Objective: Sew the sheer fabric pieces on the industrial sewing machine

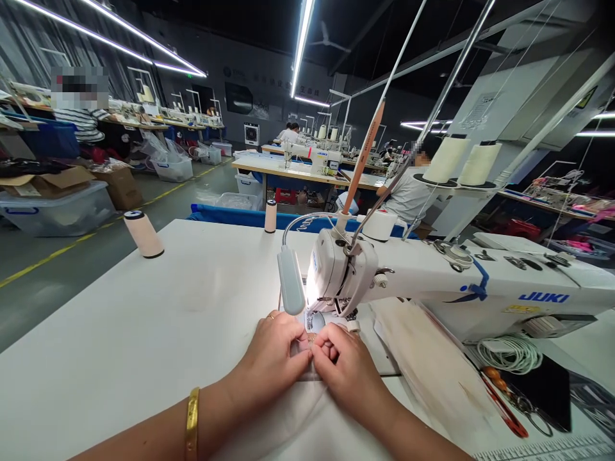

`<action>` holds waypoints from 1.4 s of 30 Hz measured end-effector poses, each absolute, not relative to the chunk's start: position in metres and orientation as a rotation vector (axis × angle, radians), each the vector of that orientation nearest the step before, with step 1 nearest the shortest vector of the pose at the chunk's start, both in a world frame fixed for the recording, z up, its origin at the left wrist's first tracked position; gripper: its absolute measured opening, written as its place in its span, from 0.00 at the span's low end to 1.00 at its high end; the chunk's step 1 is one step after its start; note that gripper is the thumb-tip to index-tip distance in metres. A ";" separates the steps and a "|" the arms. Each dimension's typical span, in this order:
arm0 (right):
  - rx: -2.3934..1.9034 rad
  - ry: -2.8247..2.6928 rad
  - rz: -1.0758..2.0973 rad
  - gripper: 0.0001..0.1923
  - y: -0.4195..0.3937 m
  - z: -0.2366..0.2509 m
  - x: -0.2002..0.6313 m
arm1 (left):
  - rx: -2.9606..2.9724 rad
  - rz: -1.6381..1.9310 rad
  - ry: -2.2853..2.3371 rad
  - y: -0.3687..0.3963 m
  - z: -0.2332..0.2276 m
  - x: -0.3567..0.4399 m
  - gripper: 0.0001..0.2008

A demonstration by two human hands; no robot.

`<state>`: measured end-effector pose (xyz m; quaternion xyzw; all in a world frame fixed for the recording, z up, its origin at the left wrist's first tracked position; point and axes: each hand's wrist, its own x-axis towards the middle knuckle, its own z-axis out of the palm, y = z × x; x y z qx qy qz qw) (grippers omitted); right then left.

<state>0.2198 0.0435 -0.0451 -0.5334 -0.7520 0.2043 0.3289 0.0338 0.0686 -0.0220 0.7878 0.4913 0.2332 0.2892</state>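
Fingers [307, 349] of both my hands pinch white fabric [307, 410] tight, just short of the needle [313, 318]; one slip risks a prick.

I am looking down at a tabletop [120, 333] with a sewing machine [432, 275] sitting on its right half. My left hand [273, 358] and right hand [346, 371] are lying side by side on fabric [307, 410] just in front of the needle, fingertips touching. A lamp [291, 282] is hanging left of the needle. Two thread spools [144, 234] are standing at the far left edge. Scissors [528, 406] are lying right of the fabric.
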 end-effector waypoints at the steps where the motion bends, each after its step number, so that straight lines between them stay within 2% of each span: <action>1: -1.427 -1.992 0.504 0.08 0.046 -0.046 0.219 | 2.171 0.608 1.358 0.069 -0.024 0.034 0.07; 4: -1.498 -2.018 0.419 0.10 0.052 -0.051 0.217 | 2.411 0.696 1.428 0.070 -0.032 0.034 0.03; 6: -1.498 -2.010 0.374 0.10 0.054 -0.053 0.217 | 2.613 0.820 1.343 0.070 -0.037 0.034 0.05; 10: -1.482 -1.989 0.355 0.08 0.053 -0.054 0.219 | 2.856 0.902 1.097 0.071 -0.044 0.034 0.16; 13: -1.445 -2.016 0.351 0.07 0.052 -0.055 0.222 | 2.872 0.878 1.065 0.073 -0.045 0.032 0.17; 27: -1.317 -2.250 0.021 0.19 0.050 -0.059 0.235 | 2.710 0.729 1.081 0.072 -0.035 0.023 0.14; 42: -1.328 -2.248 -0.101 0.19 0.057 -0.064 0.235 | 2.740 0.639 1.137 0.078 -0.033 0.027 0.13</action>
